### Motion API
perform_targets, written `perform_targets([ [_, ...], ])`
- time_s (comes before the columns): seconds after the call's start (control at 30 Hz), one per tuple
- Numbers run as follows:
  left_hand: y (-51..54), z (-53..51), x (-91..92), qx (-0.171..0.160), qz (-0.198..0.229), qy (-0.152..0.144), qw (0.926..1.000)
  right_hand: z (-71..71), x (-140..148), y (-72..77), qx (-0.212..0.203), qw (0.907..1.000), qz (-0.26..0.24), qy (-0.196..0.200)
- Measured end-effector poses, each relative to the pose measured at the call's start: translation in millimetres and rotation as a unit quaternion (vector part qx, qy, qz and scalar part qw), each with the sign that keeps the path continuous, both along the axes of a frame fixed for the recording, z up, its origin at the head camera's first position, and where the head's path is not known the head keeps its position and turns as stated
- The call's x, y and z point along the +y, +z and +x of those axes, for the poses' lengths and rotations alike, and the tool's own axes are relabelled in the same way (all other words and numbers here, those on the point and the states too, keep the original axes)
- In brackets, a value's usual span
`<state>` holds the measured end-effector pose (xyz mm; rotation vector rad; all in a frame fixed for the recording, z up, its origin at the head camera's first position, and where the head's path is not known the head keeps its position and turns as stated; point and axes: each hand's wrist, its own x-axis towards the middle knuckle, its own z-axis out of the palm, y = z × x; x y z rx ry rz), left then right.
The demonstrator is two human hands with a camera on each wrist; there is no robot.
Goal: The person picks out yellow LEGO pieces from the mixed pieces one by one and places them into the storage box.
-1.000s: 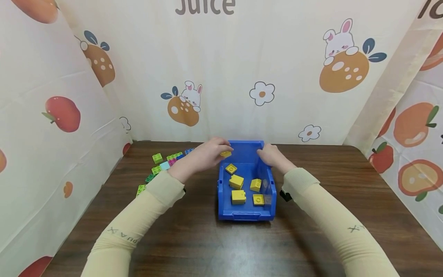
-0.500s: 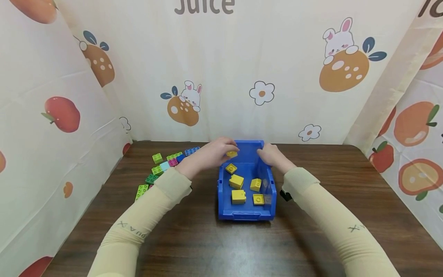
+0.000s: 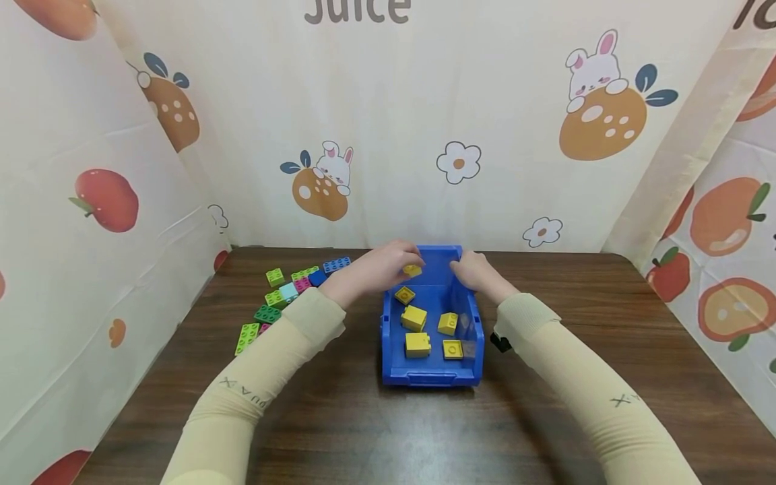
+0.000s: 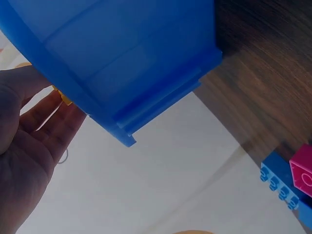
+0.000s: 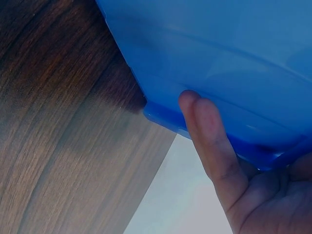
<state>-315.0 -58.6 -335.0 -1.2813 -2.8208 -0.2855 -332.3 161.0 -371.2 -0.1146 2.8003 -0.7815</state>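
A blue plastic bin (image 3: 432, 378) stands on the wooden table, with several yellow toy bricks (image 3: 418, 345) lying loose on its floor. Over its left back part, my left hand (image 3: 382, 269) pinches a yellow toy brick (image 3: 412, 271). Only a sliver of that yellow brick (image 4: 62, 95) shows past the bin wall in the left wrist view. My right hand (image 3: 481, 275) grips the bin's right rim near the back corner. Seen from the right wrist, two fingers (image 5: 207, 122) lie against the outside of the bin wall (image 5: 209, 53); the thumb is mostly hidden.
Left of the bin, a loose group of toy bricks lies on the table: lime green ones (image 3: 246, 338), a dark green one (image 3: 267, 314), a light blue one (image 3: 288, 291) and blue ones (image 3: 336, 265). A printed curtain (image 3: 388, 101) hangs behind the table's back edge.
My left hand has shifted right with the yellow brick, from the bin's left rim to over its inside. The right hand and the bin stay in place.
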Motion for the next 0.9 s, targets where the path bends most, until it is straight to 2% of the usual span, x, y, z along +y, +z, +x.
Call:
perform_targets([
  [0.53,-1.9,-18.1,18.7,-0.034,-0.044,-0.011,0.9984,-0.2,1.1,1.3,-0.013,0.9999,-0.007,-0.001],
  [0.7,-6.6,-22.3,26.0,-0.061,-0.052,-0.014,0.9967,-0.5,1.6,1.1,-0.016,0.9999,-0.006,0.0],
  [0.9,-15.0,-25.1,33.1,-0.102,-0.073,-0.001,0.9921,-0.5,1.5,1.5,-0.017,0.9998,-0.008,0.001],
])
